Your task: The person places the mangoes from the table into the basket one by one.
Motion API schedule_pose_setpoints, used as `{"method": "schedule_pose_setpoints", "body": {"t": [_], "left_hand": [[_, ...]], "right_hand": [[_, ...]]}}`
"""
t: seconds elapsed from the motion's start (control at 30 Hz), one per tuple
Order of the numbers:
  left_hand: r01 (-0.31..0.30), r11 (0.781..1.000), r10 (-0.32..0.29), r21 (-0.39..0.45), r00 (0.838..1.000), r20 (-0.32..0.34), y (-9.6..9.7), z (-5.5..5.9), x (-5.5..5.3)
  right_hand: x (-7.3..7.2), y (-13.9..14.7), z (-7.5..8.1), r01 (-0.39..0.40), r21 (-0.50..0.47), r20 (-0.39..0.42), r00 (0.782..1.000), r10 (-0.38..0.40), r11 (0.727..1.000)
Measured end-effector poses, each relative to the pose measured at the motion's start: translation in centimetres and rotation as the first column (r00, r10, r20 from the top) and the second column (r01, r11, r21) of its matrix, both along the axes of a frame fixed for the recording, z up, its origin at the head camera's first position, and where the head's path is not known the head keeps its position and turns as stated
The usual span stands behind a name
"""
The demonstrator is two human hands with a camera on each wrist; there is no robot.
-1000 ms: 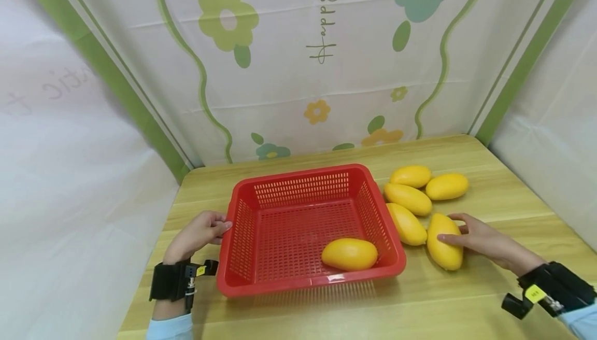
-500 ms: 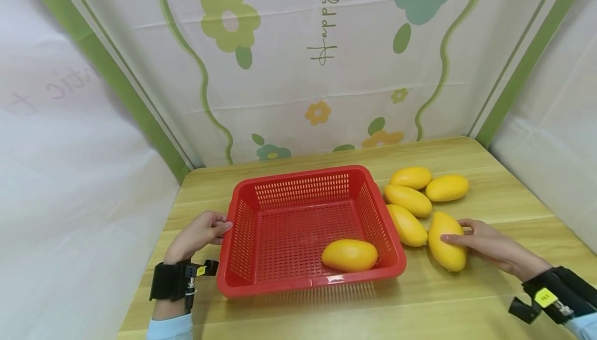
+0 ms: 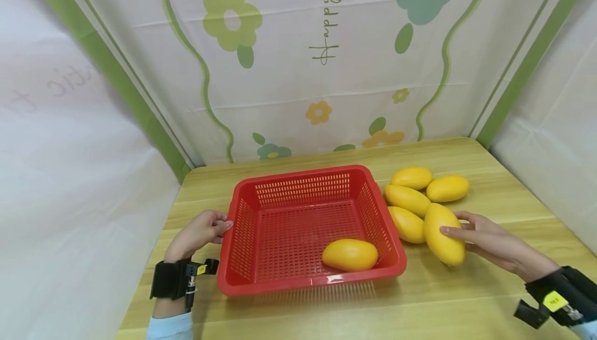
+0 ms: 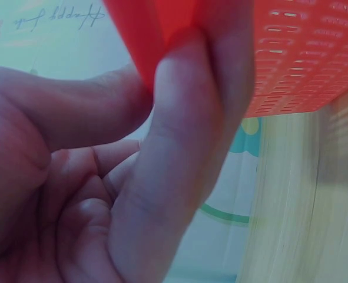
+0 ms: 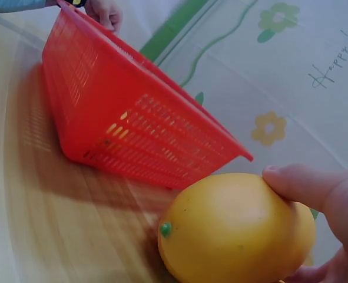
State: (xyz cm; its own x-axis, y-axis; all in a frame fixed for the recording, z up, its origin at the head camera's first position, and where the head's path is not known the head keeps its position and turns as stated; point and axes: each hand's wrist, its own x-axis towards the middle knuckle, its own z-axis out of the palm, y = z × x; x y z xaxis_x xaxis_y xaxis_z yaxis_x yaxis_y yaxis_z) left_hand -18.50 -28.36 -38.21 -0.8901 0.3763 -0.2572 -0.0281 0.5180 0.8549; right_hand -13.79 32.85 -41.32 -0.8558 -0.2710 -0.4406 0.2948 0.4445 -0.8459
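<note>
My right hand grips a yellow mango from its right side, thumb on top. In the right wrist view the held mango shows a small green stem end, with the thumb at its upper right. On the left, my left hand pinches the left rim of a red perforated plastic basket. The left wrist view shows thumb and forefinger on either side of the basket rim. One mango lies inside the basket at its front right corner.
Several more mangoes lie grouped on the wooden table right of the basket. One of them sits close against the basket's right side. White flower-printed cloth hangs behind the table and at both sides.
My right hand has taken the mango slightly up from the table, tilting it a little. My left hand, the basket and the other mangoes stay in place.
</note>
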Motion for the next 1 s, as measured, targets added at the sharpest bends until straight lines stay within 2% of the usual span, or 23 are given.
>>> {"method": "schedule_pose_setpoints", "body": {"t": [0.13,0.43,1.0], "left_hand": [[0.005,1.000,-0.005,0.001,1.000,-0.007,0.1,0.0,0.0],[0.013,1.000,-0.013,0.011,1.000,-0.006,0.1,0.2,0.1],[0.009,1.000,-0.010,-0.016,1.000,-0.024,0.1,0.0,0.1]], "right_hand": [[0.0,-0.6,0.6,-0.025,-0.016,-0.011,1.000,0.025,1.000],[-0.3,-1.9,2.3,-0.059,-0.135,-0.041,0.998,0.054,0.989],[-1.3,-5.0,4.6,-0.076,-0.029,-0.115,0.991,0.072,0.997]]}}
